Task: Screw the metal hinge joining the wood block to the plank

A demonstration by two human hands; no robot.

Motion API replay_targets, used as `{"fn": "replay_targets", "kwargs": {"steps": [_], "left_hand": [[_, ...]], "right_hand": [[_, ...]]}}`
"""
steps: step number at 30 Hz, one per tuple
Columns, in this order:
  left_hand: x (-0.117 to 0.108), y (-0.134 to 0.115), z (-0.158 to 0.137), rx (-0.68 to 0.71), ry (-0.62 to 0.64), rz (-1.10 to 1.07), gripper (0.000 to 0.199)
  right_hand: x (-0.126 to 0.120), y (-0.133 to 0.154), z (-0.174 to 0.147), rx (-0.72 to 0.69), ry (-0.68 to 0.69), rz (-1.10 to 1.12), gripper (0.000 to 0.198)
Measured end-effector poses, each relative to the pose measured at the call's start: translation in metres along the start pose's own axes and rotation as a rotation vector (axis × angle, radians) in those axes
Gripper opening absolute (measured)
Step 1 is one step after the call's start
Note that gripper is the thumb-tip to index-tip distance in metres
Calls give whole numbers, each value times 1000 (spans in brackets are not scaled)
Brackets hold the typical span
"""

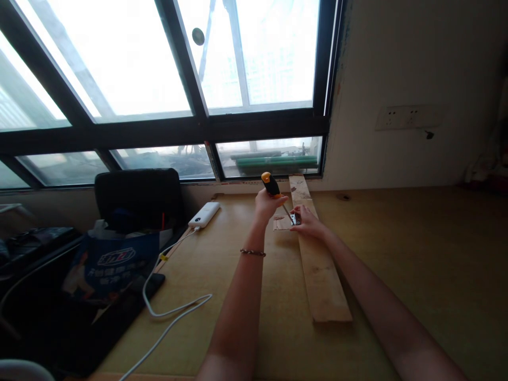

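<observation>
In the head view, the one feed I have at my end, I take the metal fitting [295, 219] as the centre of my clock face. It lies on the wooden plank [326, 283], which runs along the tabletop [400, 264] from between five and six o'clock up to twelve, its far end near the window [278, 58].

The left hand [265, 206] sits towards eleven o'clock, its grip wrapped firmly round the handle of a yellow-and-black screwdriver [271, 185]. The shaft slants down so the tip meets the fitting, or comes very near it. At three o'clock the right hand [307, 222] has its grip nearly closed, thumb and fingers pinching the fitting against the wood. A small piece of wood [280, 223] lies at nine, just beside the plank; whether they touch, I can't tell.

As for progress, I judge the work to be mid-way: the fitting is placed and the driver is on it, but it probably isn't secure, since the right hand steadies it. How many screws are in (if any) is too small for me to read, so the fastening left to do is uncertain.

Farther out at nine lies a white device [205, 214], with its cable [174, 312] trailing towards eight.
</observation>
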State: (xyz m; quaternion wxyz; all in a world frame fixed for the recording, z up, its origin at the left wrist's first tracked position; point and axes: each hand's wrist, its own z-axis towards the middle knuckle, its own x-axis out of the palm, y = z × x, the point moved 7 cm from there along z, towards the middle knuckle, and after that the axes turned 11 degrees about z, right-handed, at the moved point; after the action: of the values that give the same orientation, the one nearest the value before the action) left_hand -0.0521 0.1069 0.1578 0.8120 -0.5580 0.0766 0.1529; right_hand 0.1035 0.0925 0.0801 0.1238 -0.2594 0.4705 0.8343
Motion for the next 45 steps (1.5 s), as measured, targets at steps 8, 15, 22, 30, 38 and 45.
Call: {"fn": "replay_targets", "kwargs": {"steps": [8, 15, 22, 30, 38, 45], "left_hand": [[-1, -15, -9, 9, -54, 33, 32], [4, -16, -9, -6, 35, -36, 32], [9, -25, -17, -86, 148, -221, 36], [6, -12, -10, -54, 14, -41, 43], [8, -24, -17, -98, 190, -212, 35], [12, -24, -19, -151, 152, -202, 43]], "right_hand": [[0, 2, 0, 0, -8, -16, 63], [1, 1, 1, 9, -3, -28, 63], [2, -1, 0, 3, -10, -33, 63], [1, -1, 1, 7, -14, -44, 64], [1, 2, -1, 1, -16, -15, 61], [1, -2, 1, 12, -18, -35, 65]]}}
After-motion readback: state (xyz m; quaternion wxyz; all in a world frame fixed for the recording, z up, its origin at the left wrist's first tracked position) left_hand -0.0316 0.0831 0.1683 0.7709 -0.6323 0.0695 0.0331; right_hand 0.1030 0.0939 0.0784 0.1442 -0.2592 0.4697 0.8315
